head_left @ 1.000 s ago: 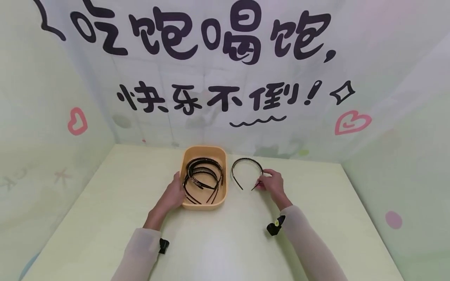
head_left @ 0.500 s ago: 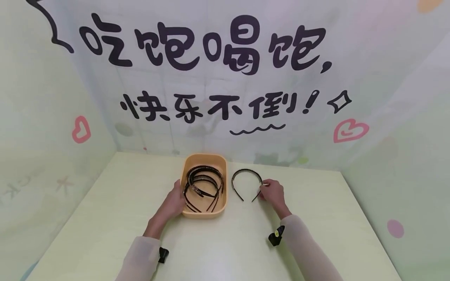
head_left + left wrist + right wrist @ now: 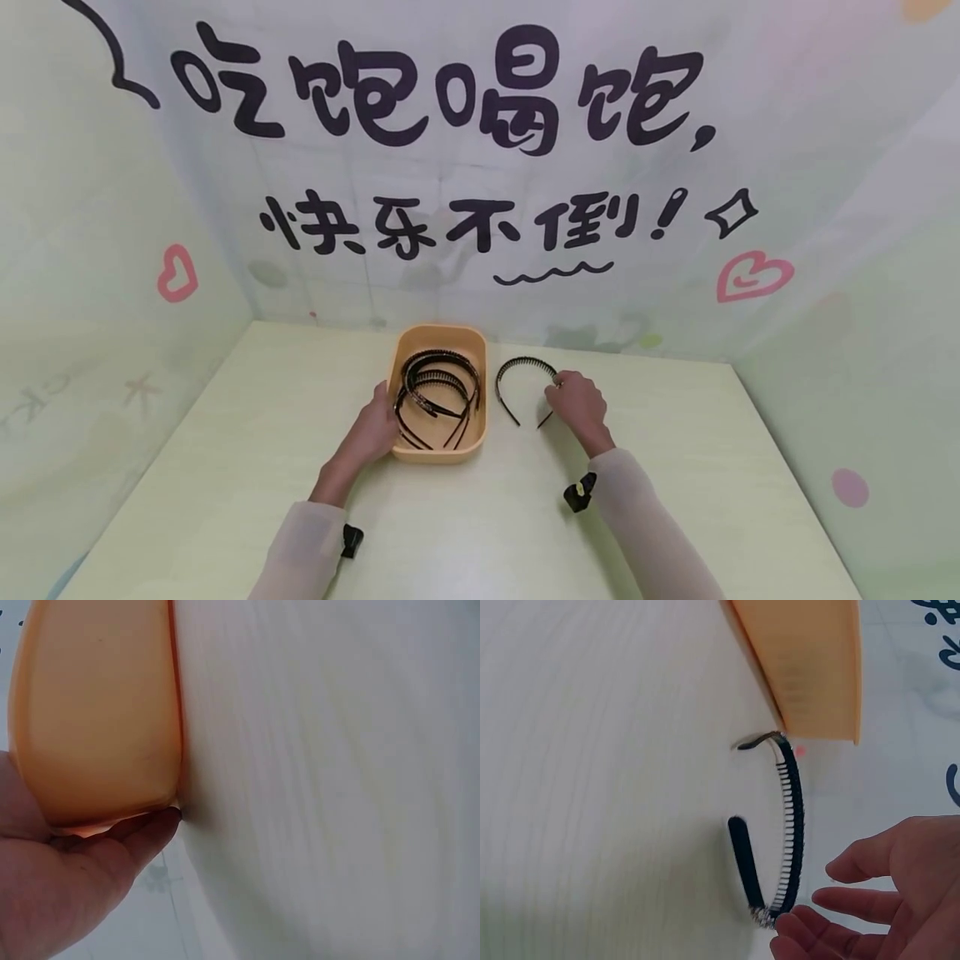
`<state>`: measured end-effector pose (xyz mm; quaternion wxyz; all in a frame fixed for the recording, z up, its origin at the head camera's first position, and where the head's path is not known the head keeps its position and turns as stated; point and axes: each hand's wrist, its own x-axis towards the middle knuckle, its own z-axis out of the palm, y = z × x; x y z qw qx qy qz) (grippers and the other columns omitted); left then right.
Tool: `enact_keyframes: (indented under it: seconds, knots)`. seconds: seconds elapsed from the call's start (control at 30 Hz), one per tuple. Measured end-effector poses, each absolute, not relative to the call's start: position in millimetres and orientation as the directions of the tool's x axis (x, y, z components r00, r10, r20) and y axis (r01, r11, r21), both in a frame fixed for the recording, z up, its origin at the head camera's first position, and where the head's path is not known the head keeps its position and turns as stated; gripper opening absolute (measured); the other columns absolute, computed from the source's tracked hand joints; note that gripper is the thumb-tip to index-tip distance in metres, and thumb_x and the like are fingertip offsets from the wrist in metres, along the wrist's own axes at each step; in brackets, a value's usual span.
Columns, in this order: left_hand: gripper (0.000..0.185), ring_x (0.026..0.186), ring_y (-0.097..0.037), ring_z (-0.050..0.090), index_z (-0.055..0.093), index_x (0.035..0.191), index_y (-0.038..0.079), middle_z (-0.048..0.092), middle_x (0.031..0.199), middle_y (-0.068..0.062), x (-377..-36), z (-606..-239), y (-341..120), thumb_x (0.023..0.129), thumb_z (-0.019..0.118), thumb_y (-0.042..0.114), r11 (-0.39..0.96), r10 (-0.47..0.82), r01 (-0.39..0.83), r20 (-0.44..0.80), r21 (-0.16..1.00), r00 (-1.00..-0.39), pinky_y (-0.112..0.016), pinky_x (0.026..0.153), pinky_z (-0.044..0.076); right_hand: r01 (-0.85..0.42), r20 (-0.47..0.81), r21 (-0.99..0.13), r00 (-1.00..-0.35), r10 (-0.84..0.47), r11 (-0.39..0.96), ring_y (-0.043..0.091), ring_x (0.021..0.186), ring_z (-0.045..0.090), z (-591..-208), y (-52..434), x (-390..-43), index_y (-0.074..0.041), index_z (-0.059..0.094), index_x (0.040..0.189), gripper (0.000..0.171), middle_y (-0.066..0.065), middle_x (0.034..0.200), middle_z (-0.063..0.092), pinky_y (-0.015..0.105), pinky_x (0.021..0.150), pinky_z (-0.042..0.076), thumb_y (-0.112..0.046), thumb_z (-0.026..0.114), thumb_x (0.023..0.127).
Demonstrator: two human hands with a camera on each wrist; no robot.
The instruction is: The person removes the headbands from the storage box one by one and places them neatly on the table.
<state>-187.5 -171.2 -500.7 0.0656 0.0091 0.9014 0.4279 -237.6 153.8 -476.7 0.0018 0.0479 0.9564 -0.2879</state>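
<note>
We've got our left hand (image 3: 372, 429) with relaxed fingers flat against the orange plastic tub (image 3: 439, 451) of headbands, probably steadying it, while our right hand (image 3: 576, 403), fingers loosely open and gripping nothing, touches the black toothed plastic headband (image 3: 525, 365) lying right of it on the pale green counter (image 3: 225, 467).

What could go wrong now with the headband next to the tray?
1. The right hand touches only one side of the toothed headband, so the thin band may slip or spring away on the table.
2. The orange tray already holds several tangled headbands; comb teeth may catch on them.
3. The left hand only rests against the tray's side, so a push could make it slide.
</note>
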Motion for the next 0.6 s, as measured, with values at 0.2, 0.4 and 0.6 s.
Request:
enact_keyframes:
  seconds: [0.2,0.4,0.6]
  knots:
    - [0.056,0.104,-0.036,0.061,0.008,0.153,-0.008,0.047,0.136,-0.041,-189,-502,-171,0.101,0.028,0.001,0.641,0.064,-0.041,-0.107,0.766,-0.992,-0.047,0.082,0.050,0.013,0.007,-0.658,-1.000,0.024,0.753,0.018,0.069,0.060,-471,132,-238,-0.006,0.072,0.116,0.032,0.010,0.104,0.073,0.031,0.054,0.046,-0.015,0.054,0.091]
    - [0.056,0.093,-0.030,0.061,0.007,0.153,-0.008,0.049,0.133,-0.041,-190,-501,-171,0.102,0.027,0.003,0.642,0.071,-0.041,-0.113,0.766,-0.991,-0.040,0.073,0.049,-0.151,0.085,-0.735,-0.988,-0.131,0.661,0.029,0.101,0.067,-460,100,-235,-0.002,0.070,0.118,0.028,0.013,0.109,0.071,0.044,0.085,0.054,-0.011,0.057,0.095]
    - [0.055,0.098,-0.032,0.061,0.008,0.153,-0.007,0.049,0.133,-0.040,-188,-501,-171,0.102,0.026,0.003,0.638,0.073,-0.040,-0.111,0.769,-0.991,-0.044,0.079,0.049,-0.167,0.051,-0.787,-0.977,-0.207,0.595,0.028,0.103,0.066,-452,75,-234,-0.003,0.070,0.117,0.025,0.011,0.109,0.071,0.041,0.084,0.054,-0.014,0.061,0.097]
